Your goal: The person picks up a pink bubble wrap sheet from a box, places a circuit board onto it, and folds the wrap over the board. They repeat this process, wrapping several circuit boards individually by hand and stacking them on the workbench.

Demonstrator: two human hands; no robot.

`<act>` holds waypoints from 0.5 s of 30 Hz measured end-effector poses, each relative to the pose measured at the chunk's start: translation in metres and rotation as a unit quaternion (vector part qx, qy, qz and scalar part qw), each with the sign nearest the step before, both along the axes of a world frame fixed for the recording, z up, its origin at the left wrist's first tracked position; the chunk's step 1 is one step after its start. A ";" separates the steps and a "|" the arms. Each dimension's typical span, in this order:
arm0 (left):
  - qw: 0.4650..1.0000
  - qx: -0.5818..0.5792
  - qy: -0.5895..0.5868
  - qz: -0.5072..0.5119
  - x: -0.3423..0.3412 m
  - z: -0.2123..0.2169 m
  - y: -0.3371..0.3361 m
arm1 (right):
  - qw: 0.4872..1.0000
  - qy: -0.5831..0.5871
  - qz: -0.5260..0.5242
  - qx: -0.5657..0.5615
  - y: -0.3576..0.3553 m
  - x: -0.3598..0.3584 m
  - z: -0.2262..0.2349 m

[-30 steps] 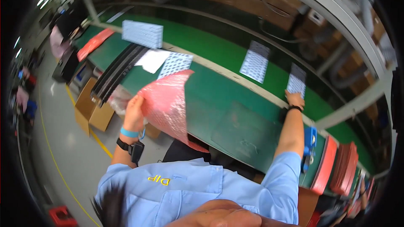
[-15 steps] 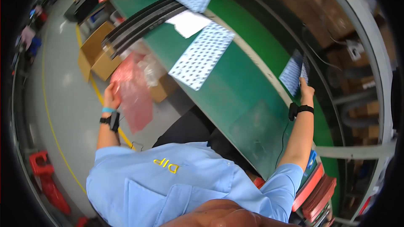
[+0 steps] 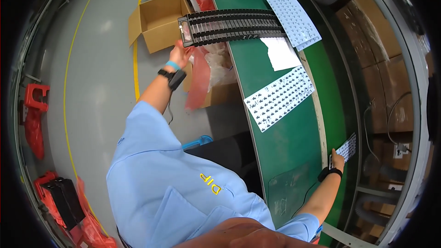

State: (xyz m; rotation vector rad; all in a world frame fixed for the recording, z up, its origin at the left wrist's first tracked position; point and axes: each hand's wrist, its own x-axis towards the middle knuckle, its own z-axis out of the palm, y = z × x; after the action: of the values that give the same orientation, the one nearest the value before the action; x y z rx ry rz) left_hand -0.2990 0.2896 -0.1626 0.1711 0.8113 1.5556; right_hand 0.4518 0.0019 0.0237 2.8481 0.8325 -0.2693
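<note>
Head view: a long green workbench (image 3: pixel 285 149) borders a green strip (image 3: pixel 324 78). Left of the bench hangs a translucent pink plastic sheet (image 3: pixel 198 82) at the left hand (image 3: pixel 180 54), its grip unclear; over the strip, the right hand (image 3: pixel 337 160) grasps a white, dark-dotted rectangular board (image 3: pixel 347 148).

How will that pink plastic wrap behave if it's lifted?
The pink plastic wrap is probably floppy, as it droops below the left hand. It looks thin and sheet-like, so it is likely light for its size.
</note>
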 end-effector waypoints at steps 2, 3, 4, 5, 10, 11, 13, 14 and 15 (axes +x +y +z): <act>0.998 0.060 -0.013 0.017 0.018 -0.002 0.021 | 1.000 0.016 -0.004 0.005 0.004 0.011 -0.001; 0.992 0.121 -0.023 0.031 0.027 -0.003 0.031 | 0.999 -0.012 0.029 -0.017 0.005 0.006 0.003; 0.982 0.183 -0.032 0.045 0.031 -0.004 0.039 | 0.997 -0.041 0.061 -0.040 0.006 0.000 0.007; 0.982 0.185 -0.037 0.035 0.041 0.004 0.046 | 0.992 -0.069 0.082 -0.062 -0.001 -0.004 0.010; 0.858 -0.002 0.476 -0.193 0.103 0.049 0.061 | 0.993 -0.106 -0.005 -0.044 -0.022 -0.010 -0.002; 0.788 -0.032 0.568 -0.236 0.108 0.053 0.054 | 0.989 -0.140 -0.044 -0.018 -0.024 -0.034 0.000; 0.608 -0.068 0.727 -0.312 0.118 0.056 0.040 | 0.988 -0.093 -0.124 0.000 -0.039 -0.034 0.003; 0.503 -0.076 0.793 -0.336 0.143 0.066 0.041 | 0.987 -0.009 -0.159 0.001 -0.052 -0.014 -0.006; 0.503 -0.053 0.790 -0.347 0.159 0.039 0.052 | 0.983 0.032 -0.167 0.065 -0.065 0.020 -0.028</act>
State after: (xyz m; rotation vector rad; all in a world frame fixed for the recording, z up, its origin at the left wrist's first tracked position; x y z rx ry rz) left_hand -0.1397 0.3416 -0.1240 1.7831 1.8544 0.1165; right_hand 0.4714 -0.0632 -0.0040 3.1090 0.3871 -0.3626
